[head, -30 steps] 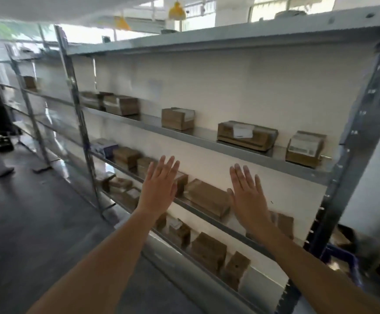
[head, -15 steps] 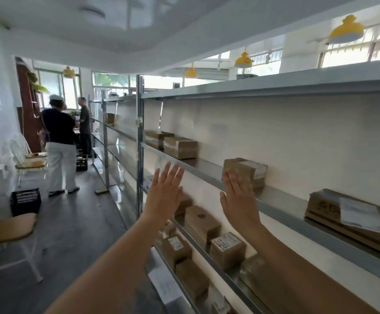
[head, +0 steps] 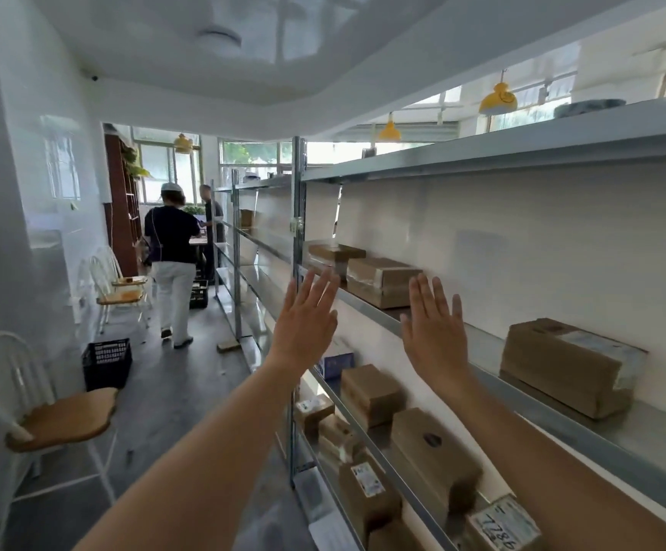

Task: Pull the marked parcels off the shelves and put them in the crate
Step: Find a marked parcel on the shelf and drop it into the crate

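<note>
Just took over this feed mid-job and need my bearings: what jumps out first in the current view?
Two bare hands are raised open, palms forward, in front of the shelving: the left hand and the right hand, neither holding anything. Metal shelves run along the right, dotted with brown cardboard parcels, one at bottom right marked 7786. Down the aisle on the left, a black crate sits on the floor, with a person in white trousers beyond.
</note>
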